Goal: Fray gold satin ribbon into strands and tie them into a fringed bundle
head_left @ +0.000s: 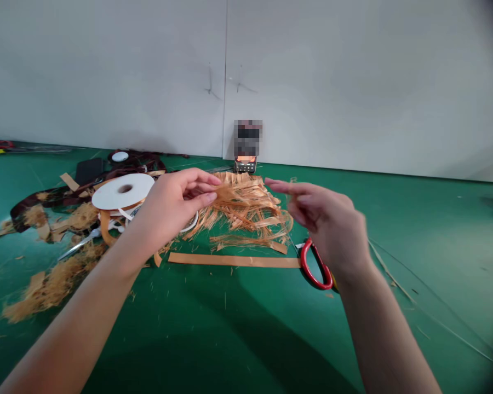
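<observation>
My left hand [178, 200] reaches in from the left. Its thumb and fingers close on an orange-brown frayed ribbon [228, 192], whose loose threads fan out from the fingertips. To the right is my right hand [328, 219], with the index finger stretched leftward and the other fingers curled. A thin wisp of thread shows at its fingers; what they hold is hard to make out. Between and beyond the hands lies a pile of frayed ribbon strips [246, 210]. A flat uncut ribbon strip [234, 260] lies in front of it. Red-handled scissors [315, 268] lie partly under my right hand.
Left of the pile are a white ribbon spool [123, 191], scissors with a shiny blade [80, 244] and tangled fibre scraps [61, 284]. A dark device [246, 150] with buttons stands against the white wall [353, 82]. The tabletop [213, 339] is green.
</observation>
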`<state>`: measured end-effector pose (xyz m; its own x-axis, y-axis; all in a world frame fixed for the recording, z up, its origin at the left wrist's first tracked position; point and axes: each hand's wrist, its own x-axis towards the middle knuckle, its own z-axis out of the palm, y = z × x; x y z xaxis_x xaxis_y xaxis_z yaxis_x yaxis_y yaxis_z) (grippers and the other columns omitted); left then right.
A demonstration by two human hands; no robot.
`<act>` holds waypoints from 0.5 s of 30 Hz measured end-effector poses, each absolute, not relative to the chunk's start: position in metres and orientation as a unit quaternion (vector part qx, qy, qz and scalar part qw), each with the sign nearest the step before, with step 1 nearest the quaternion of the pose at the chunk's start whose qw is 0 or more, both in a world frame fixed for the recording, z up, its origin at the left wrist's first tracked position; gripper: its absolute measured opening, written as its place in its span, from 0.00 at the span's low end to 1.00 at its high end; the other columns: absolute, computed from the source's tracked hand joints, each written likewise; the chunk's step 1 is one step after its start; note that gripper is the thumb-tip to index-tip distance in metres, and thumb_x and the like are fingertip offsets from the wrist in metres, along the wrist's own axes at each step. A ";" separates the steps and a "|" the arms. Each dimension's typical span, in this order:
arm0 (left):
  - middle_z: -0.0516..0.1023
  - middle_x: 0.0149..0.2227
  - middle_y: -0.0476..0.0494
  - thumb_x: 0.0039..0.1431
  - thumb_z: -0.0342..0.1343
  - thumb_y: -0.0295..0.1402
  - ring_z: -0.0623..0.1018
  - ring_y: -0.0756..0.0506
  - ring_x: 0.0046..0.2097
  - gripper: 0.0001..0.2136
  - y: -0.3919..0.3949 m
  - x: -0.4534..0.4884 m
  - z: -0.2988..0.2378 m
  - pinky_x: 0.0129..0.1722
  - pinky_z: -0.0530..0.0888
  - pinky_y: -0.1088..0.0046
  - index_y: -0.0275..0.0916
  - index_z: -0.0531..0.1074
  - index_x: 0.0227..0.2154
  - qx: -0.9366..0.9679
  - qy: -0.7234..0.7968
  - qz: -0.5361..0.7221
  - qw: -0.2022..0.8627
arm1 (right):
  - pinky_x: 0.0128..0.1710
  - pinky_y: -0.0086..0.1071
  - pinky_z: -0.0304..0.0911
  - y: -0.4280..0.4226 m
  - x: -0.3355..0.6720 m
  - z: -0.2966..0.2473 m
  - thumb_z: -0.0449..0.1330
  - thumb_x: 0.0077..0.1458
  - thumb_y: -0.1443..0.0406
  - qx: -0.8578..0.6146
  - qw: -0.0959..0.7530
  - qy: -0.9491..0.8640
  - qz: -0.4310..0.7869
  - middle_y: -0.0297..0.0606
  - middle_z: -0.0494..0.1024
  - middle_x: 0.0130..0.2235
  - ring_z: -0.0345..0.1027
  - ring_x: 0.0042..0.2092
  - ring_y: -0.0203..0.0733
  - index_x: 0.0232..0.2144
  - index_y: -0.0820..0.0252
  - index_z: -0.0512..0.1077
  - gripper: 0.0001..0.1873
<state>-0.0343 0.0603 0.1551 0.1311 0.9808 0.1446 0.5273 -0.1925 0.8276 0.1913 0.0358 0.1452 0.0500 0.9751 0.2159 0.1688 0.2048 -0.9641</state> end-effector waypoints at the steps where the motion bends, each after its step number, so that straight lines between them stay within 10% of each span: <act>1: 0.81 0.39 0.47 0.54 0.60 0.33 0.79 0.47 0.41 0.09 0.060 -0.034 0.156 0.42 0.74 0.74 0.41 0.76 0.38 0.682 0.549 0.361 0.321 | 0.26 0.34 0.59 0.036 0.189 0.142 0.55 0.50 0.65 -0.534 0.487 -0.613 0.320 0.39 0.81 0.40 0.65 0.26 0.36 0.38 0.57 0.79 0.15; 6: 0.82 0.36 0.48 0.53 0.61 0.35 0.80 0.48 0.38 0.08 0.056 -0.032 0.160 0.37 0.74 0.76 0.42 0.77 0.36 0.681 0.532 0.352 0.359 | 0.30 0.36 0.60 0.039 0.184 0.127 0.61 0.51 0.63 -0.606 0.320 -0.724 0.075 0.38 0.79 0.27 0.69 0.29 0.42 0.29 0.58 0.78 0.06; 15: 0.82 0.34 0.49 0.52 0.61 0.33 0.79 0.49 0.35 0.08 0.058 -0.033 0.156 0.36 0.74 0.77 0.41 0.77 0.36 0.690 0.540 0.345 0.337 | 0.49 0.34 0.69 0.044 0.194 0.147 0.51 0.62 0.56 -0.389 0.597 -0.466 0.524 0.37 0.81 0.45 0.71 0.53 0.40 0.23 0.54 0.68 0.17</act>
<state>-0.0332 0.0578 0.1556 0.1791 0.9775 0.1117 0.5118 -0.1896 0.8379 0.1938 0.0437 0.1465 0.0168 0.9888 0.1481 -0.2634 0.1473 -0.9534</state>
